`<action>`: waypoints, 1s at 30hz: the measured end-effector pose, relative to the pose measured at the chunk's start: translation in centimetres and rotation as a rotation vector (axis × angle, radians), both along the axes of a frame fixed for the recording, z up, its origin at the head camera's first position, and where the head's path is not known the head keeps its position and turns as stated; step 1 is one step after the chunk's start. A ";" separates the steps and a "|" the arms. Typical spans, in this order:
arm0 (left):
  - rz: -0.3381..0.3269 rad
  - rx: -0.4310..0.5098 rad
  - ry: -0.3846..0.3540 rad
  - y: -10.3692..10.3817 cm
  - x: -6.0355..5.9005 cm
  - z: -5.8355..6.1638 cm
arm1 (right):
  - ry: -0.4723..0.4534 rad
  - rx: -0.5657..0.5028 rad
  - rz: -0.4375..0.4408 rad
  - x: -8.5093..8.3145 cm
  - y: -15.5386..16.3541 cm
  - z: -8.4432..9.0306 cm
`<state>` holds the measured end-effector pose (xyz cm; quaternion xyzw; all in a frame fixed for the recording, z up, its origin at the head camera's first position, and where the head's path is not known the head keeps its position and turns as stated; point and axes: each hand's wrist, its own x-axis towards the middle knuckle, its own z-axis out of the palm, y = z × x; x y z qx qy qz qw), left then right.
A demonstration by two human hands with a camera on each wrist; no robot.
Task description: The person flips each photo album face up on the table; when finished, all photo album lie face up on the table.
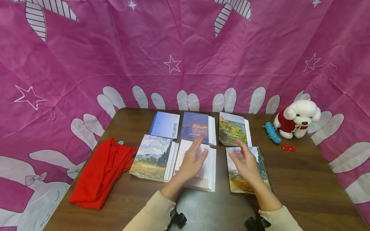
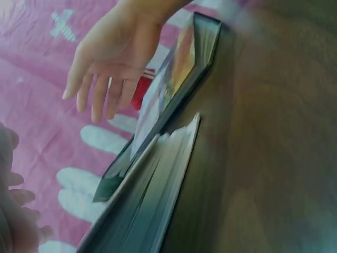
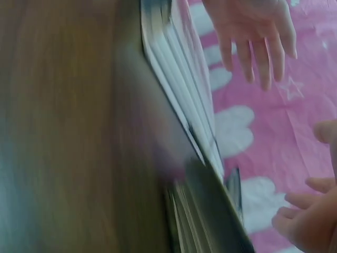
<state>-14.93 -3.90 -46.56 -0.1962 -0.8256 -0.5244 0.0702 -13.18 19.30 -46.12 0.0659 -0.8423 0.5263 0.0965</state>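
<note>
Above a pale-covered photo album (image 1: pixel 185 150) in the front row, my left hand (image 1: pixel 192 161) hovers with extended fingers and holds nothing. My right hand (image 1: pixel 245 163) hangs, fingers apart, over a landscape-covered photo album (image 1: pixel 235 183) at the front right. Both wrist views show the hands apart from the albums, with relaxed fingers. Left of the pale one lies a photo album with a cypress painting (image 1: pixel 151 157). Behind are a blue Polaroid album (image 1: pixel 164 125), a photo album with a sea cliff (image 1: pixel 195 125) and one with a garden scene (image 1: pixel 234 130).
A folded red cloth (image 1: pixel 101 173) lies on the left side of the brown table (image 1: pixel 303 186), by a small green button (image 1: pixel 120 142). To the right are a blue yarn bundle (image 1: pixel 272 132), red buttons (image 1: pixel 288 148) and a white plush dog (image 1: pixel 300 117). A pink curtain (image 1: pixel 144 51) hangs behind.
</note>
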 end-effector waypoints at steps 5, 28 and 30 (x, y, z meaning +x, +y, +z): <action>-0.084 -0.046 -0.019 1.8 0.1 -0.2 | -0.027 0.197 -0.037 0.1 3.0 0.2; -0.188 -0.063 -0.302 9.1 3.1 -2.7 | -0.448 0.010 -0.156 1.6 8.9 -2.0; -0.169 -0.049 -0.323 9.5 3.4 -2.9 | -0.453 -0.032 -0.174 1.7 8.8 -2.0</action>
